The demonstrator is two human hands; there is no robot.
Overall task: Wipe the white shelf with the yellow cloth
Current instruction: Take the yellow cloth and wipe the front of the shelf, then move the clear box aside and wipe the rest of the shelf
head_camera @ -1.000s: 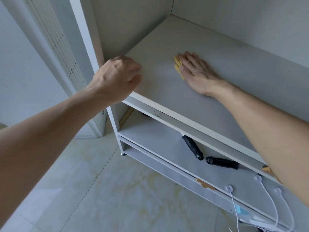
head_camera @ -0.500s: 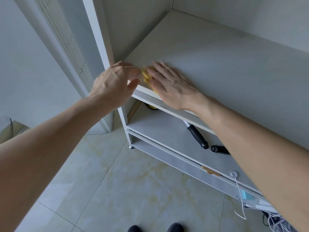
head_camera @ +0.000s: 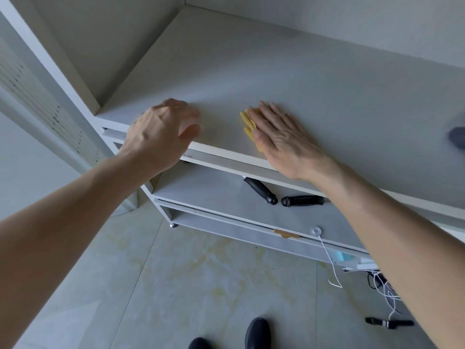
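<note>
The white shelf fills the upper part of the head view, a wide flat board with a left side wall and a back wall. My right hand lies flat on the board near its front edge and presses the yellow cloth down; only the cloth's left edge shows past my fingers. My left hand rests over the front edge to the left, fingers loosely curled and apart, holding nothing.
On the lower shelf lie two black handles. White cables hang at the lower right beside a black tool on the tiled floor. My black shoes show at the bottom. A dark object sits at the shelf's right.
My right hand has slid the cloth to the right along the front of the board, away from my left hand. The left hand has loosened and its fingers have spread.
</note>
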